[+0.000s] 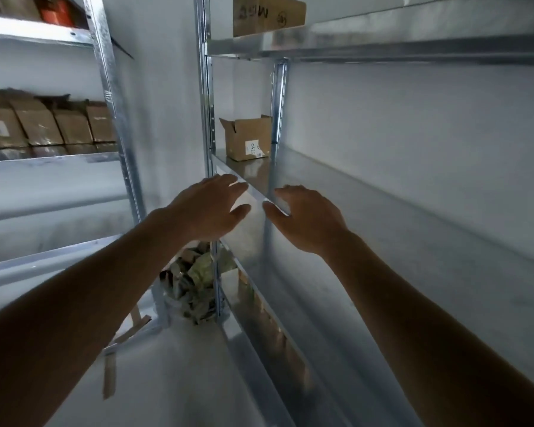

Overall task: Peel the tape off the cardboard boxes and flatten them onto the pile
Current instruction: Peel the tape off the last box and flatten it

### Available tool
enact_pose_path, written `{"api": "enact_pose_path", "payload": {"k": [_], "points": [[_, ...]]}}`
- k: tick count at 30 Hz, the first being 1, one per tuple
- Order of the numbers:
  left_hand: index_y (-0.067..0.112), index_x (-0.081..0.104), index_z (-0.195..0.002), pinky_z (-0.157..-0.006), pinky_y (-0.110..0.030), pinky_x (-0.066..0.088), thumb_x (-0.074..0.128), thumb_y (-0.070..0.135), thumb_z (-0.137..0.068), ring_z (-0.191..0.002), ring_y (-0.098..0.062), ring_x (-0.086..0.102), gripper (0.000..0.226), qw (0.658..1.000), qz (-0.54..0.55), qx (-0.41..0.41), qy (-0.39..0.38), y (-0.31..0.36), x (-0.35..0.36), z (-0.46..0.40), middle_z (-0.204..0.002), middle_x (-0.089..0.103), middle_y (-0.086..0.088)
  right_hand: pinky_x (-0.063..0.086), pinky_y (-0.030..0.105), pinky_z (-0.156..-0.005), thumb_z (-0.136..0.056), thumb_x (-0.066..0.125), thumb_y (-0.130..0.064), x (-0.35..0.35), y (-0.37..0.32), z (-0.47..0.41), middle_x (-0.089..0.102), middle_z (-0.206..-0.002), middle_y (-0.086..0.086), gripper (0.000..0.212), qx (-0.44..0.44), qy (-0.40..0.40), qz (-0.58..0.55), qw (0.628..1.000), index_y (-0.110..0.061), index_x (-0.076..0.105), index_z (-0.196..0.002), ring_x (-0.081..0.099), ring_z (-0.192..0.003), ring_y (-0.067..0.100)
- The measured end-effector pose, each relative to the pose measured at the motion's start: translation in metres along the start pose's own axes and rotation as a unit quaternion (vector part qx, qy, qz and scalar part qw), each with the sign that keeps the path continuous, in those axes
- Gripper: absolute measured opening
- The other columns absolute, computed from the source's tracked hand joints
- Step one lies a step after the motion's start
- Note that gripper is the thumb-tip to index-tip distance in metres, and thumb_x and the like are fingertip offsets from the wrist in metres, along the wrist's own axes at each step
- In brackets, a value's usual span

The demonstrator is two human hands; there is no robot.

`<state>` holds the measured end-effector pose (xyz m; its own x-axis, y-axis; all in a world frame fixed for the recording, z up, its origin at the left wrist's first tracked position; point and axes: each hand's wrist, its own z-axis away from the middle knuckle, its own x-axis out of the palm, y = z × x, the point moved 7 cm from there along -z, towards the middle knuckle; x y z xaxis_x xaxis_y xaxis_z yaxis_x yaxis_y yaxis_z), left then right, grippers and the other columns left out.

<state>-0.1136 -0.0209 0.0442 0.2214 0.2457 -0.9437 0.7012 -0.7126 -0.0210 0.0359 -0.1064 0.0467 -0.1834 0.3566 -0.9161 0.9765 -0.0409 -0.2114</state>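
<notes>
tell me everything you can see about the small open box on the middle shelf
The small cardboard box is plain brown, upright, its top flaps open and raised. A white label with blurred print sits low on its front face. It stands alone at the far end of the metal shelf, beside the rear upright. Neither hand touches it.

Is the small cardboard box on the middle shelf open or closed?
Open: the small cardboard box stands upright on the shelf, top flaps raised. Contents cannot be seen.
</notes>
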Motion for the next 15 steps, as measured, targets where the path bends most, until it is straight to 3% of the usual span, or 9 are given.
{"api": "enact_pose_path", "payload": {"k": [2, 5, 15], "points": [[0.018, 0.038, -0.158, -0.120, -0.045, 0.034, 0.043, 0.051, -0.106, -0.150, -0.028, 0.037, 0.061, 1.000, 0.009, 0.014, 0.002, -0.034, 0.011, -0.031, -0.164, 0.039, -0.008, 0.048, 0.043, -0.108, -0.104, 0.037, -0.061, 0.019, -0.003, -0.043, 0.062, -0.143, 0.001, 0.059, 0.012, 0.004, -0.007, 1.000, -0.023, 0.055, -0.145, 0.059, -0.128, 0.023], [0.019, 0.037, -0.159, -0.118, -0.044, 0.035, 0.044, 0.050, -0.106, -0.149, -0.027, 0.039, 0.061, 1.000, 0.018, 0.020, 0.002, -0.080, 0.028, -0.077, -0.163, 0.041, -0.007, 0.045, 0.048, -0.112, -0.103, 0.035, -0.064, 0.048, -0.003, -0.105, 0.058, -0.149, -0.001, 0.060, 0.025, -0.011, 0.002, 1.000, -0.027, 0.051, -0.148, 0.054, -0.135, 0.024], [0.019, 0.041, -0.155, -0.112, -0.045, 0.043, 0.051, 0.047, -0.106, -0.143, -0.028, 0.048, 0.058, 0.998, 0.054, 0.022, -0.023, -0.195, 0.116, -0.224, -0.159, 0.047, -0.005, 0.047, 0.043, -0.103, -0.102, 0.039, -0.066, 0.144, 0.017, -0.291, 0.064, -0.141, 0.003, 0.061, 0.058, -0.006, 0.035, 0.998, -0.023, 0.058, -0.141, 0.059, -0.129, 0.026]]}}
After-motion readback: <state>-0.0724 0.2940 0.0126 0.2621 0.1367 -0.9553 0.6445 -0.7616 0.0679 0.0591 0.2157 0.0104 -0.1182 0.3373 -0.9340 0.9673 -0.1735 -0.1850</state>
